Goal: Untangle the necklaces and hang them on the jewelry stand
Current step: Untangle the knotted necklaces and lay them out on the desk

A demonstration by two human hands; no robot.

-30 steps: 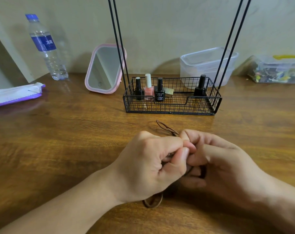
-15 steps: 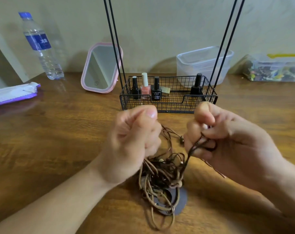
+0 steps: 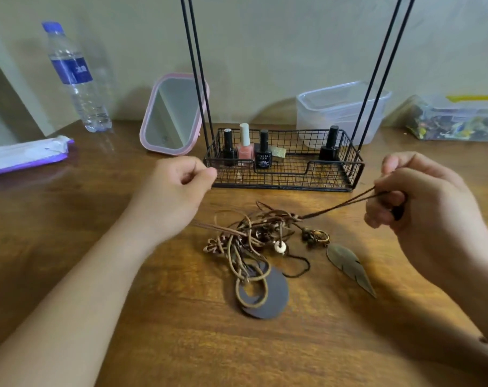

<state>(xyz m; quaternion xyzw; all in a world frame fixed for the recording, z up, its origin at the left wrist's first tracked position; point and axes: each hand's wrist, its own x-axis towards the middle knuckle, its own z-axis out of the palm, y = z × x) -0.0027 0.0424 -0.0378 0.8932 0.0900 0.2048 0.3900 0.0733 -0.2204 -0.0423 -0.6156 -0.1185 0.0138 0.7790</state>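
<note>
Table (image 3: 69,247) running wall to near edge. Stand (image 3: 283,174) sitting mid-table toward the back, its rods rising out of frame at both ends. Four bottles (image 3: 245,145) standing in the stand's basket, three left, one right. Mirror (image 3: 173,115) leaning just left of the stand; water bottle (image 3: 75,76) standing farther left by the wall; wipes pack (image 3: 25,156) lying at the far left. Tub (image 3: 340,107) sitting behind the stand's right end; bag (image 3: 458,118) lying right of it. Necklaces (image 3: 259,241) lying tangled before the stand, between left hand (image 3: 178,185) and right hand (image 3: 421,196); one cord running from the tangle up into the right hand.
</note>
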